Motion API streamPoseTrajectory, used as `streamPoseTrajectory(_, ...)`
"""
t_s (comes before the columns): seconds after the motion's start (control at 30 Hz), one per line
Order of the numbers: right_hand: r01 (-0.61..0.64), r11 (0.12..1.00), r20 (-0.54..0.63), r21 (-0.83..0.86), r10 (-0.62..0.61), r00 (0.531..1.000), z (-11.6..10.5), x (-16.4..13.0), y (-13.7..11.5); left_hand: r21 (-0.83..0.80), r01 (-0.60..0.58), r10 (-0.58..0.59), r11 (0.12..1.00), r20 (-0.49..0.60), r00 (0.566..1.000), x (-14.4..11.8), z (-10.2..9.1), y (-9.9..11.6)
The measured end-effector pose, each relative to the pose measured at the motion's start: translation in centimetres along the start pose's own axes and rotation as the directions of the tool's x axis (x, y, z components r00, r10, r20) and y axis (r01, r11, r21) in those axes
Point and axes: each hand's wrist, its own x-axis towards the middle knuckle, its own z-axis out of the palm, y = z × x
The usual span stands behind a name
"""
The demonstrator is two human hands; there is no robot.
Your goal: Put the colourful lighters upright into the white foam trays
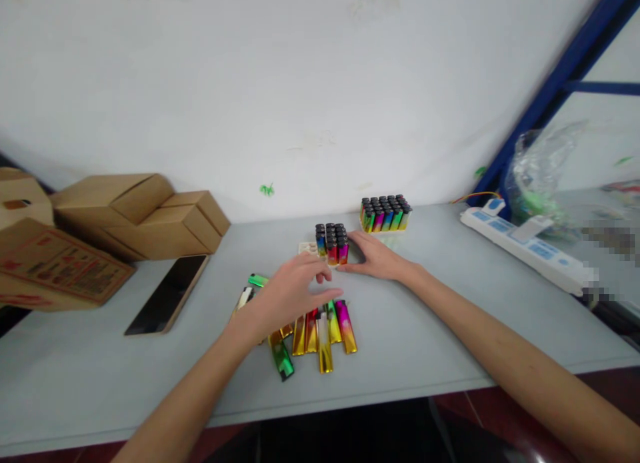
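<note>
At the tabletop's [425,356] middle, the open right hand [376,255] braces a part-filled lighter tray [331,243]; the left hand [287,295], loosely open, hovers over loose lighters [320,329] and could knock upright ones over

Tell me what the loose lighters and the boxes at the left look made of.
Loose lighters: mirror-like metallic finish, probably foil or plating over plastic, judging by bright gold glints and colour fades. Boxes: plain brown corrugated cardboard, matte, with folded flaps.
</note>
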Motion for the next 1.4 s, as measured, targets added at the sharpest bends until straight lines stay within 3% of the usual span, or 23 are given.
streamPoseTrajectory(0.07, -0.001, 1.000, 0.001, 0.001, 0.001, 1.000, -0.1, 0.0, -0.1, 0.034, -0.036, 0.031, 0.999, 0.124, 0.992, -0.6, 0.2, 1.3)
streamPoseTrajectory(0.13, -0.003, 1.000, 0.006, 0.004, 0.002, 1.000, -0.2, 0.0, -0.2, 0.098, -0.071, 0.053, 0.993, 0.172, 0.984, -1.0, 0.6, 2.5)
streamPoseTrajectory(0.33, -0.003, 1.000, 0.014, -0.006, 0.003, 1.000, -0.2, 0.0, -0.2, 0.303, -0.123, 0.064, 0.945, 0.197, 0.978, -1.8, 1.4, 4.5)
streamPoseTrajectory(0.47, 0.000, 1.000, 0.019, -0.004, 0.000, 1.000, -0.4, 0.0, -0.3, 0.337, -0.094, 0.034, 0.937, 0.181, 0.983, -1.8, 1.7, 4.5)
streamPoseTrajectory(0.63, 0.002, 1.000, 0.009, 0.005, -0.002, 1.000, -0.3, 0.1, -0.2, 0.208, -0.045, 0.019, 0.977, 0.123, 0.992, -1.5, 1.5, 4.3)
streamPoseTrajectory(0.77, 0.036, 0.999, -0.008, 0.012, -0.036, 0.999, 0.3, 0.0, 0.6, -0.170, 0.071, -0.071, 0.983, 0.007, 0.997, -1.0, 1.2, 4.1)
streamPoseTrajectory(0.83, 0.052, 0.999, -0.015, 0.014, -0.052, 0.999, 0.5, -0.1, 0.9, -0.480, 0.146, -0.146, 0.865, 0.037, 0.989, -0.7, 1.1, 4.0)
streamPoseTrajectory(0.93, 0.061, 0.998, -0.013, 0.022, -0.061, 0.998, 0.5, -0.1, 0.8, -0.852, 0.178, -0.153, 0.492, 0.117, 0.981, -0.3, 1.2, 3.8)
streamPoseTrajectory(1.0, 0.059, 0.998, -0.010, 0.030, -0.058, 0.998, 0.3, -0.1, 0.5, -0.944, 0.159, -0.153, 0.290, 0.118, 0.981, 0.0, 1.2, 3.7)
streamPoseTrajectory(1.1, 0.041, 0.999, -0.009, 0.035, -0.041, 0.999, -0.1, 0.0, 0.0, -0.982, 0.154, -0.230, 0.109, 0.126, 0.965, 0.3, 1.0, 3.6)
streamPoseTrajectory(1.2, 0.025, 0.999, 0.003, 0.028, -0.025, 1.000, -0.2, 0.0, -0.2, -0.980, 0.197, -0.300, -0.029, 0.197, 0.933, 0.6, 0.8, 3.6)
streamPoseTrajectory(1.4, 0.008, 1.000, 0.017, 0.025, -0.008, 1.000, -0.2, 0.1, -0.2, -0.962, 0.264, -0.423, -0.068, 0.268, 0.866, 0.8, 0.9, 3.3)
